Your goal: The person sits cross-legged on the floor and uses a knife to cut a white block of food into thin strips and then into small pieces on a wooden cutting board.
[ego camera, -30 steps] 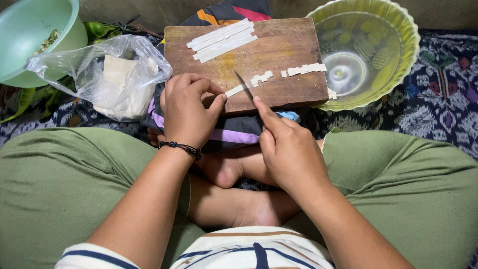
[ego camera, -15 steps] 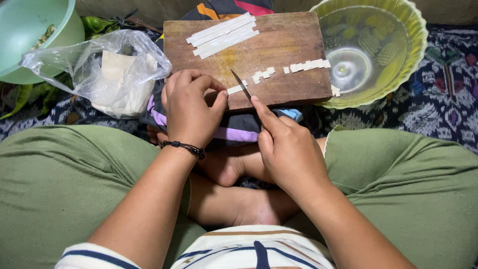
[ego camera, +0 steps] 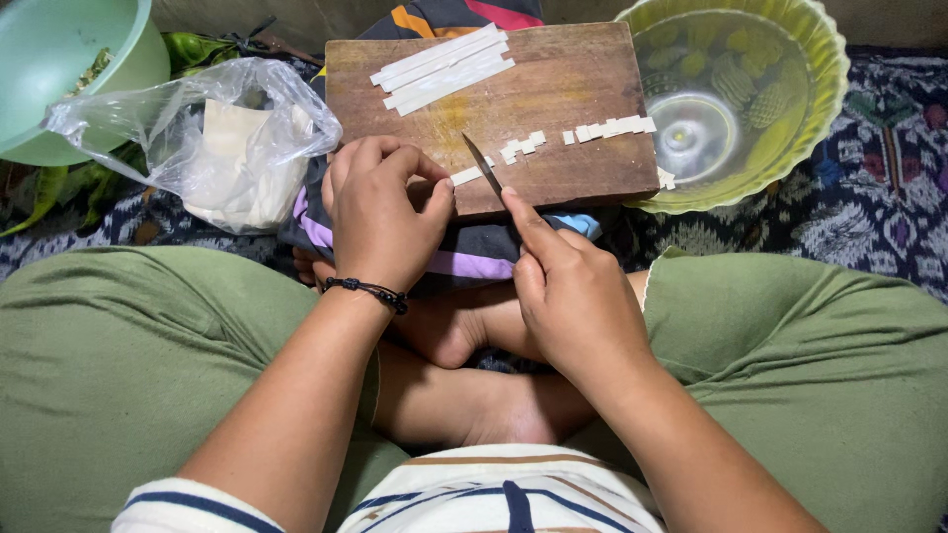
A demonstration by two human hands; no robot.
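Observation:
A wooden cutting board (ego camera: 553,94) lies in front of my crossed legs. My left hand (ego camera: 380,212) pinches a thin white strip (ego camera: 468,176) down on the board's near edge. My right hand (ego camera: 568,291) holds a small knife (ego camera: 482,163), index finger along its back, the blade resting across the strip's free end. Small cut white pieces (ego camera: 604,129) lie in a row on the board's right half. Several long white strips (ego camera: 442,67) are stacked at the board's far left.
A yellow-green glass bowl (ego camera: 825,84) stands to the right of the board. A clear plastic bag (ego camera: 212,138) with white sheets lies to the left, with a mint-green bowl (ego camera: 54,74) behind it. Patterned cloth covers the floor.
The knife blade has shifted slightly along the strip while my left hand kept holding it down. The view moved a little.

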